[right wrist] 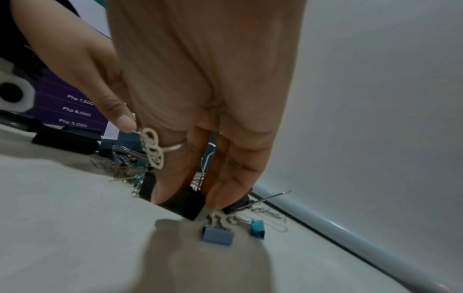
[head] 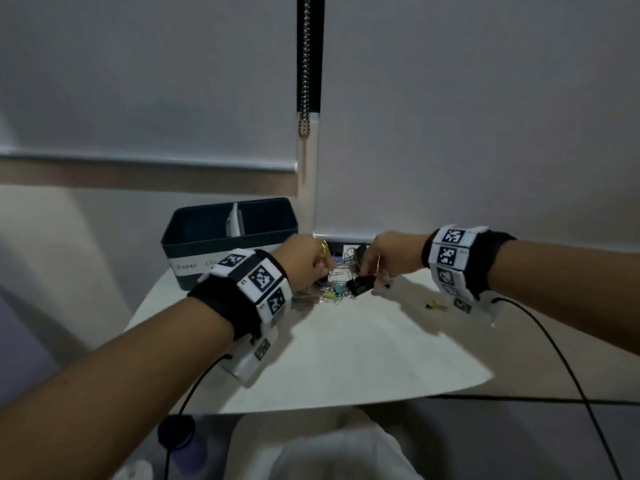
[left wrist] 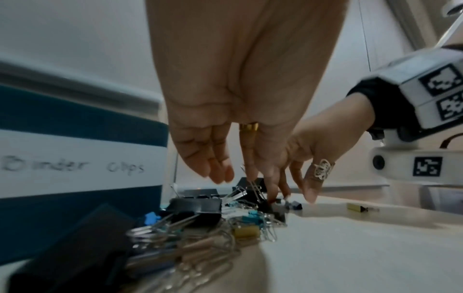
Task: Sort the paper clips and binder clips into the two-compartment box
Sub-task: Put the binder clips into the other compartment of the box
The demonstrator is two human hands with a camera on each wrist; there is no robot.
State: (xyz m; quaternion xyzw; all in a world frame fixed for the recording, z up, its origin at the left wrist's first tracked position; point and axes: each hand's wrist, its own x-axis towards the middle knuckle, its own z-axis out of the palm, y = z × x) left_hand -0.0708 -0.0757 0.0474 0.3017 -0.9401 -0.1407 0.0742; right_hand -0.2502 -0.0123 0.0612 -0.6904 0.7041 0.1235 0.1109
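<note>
White tabletop [head: 346, 341] carried the clip pile [head: 337, 289] just right of the box [head: 228, 230]. Right hand [head: 391, 254] was nearer: its fingertips [right wrist: 220, 198] pinched a black binder clip [right wrist: 185, 204] at the pile's right edge, long axis crosswise. Left hand [head: 304, 261] hovered over the pile, fingers [left wrist: 215, 168] relaxed, holding nothing.

The dark teal two-compartment plastic box [head: 221, 233] shows none of its floor from the head view, so what lies inside cannot be told, and its white handwritten label [head: 194, 265] is half covered by the left wrist band. The tangled heap of silver wire paper clips [left wrist: 190, 249] is blurred in the left wrist view and cut by the lower edge. Under the right hand [right wrist: 200, 99], the fingertips [right wrist: 220, 198] cover the top of a large black metal binder clip [right wrist: 184, 204], so the grip cannot be told.
</note>
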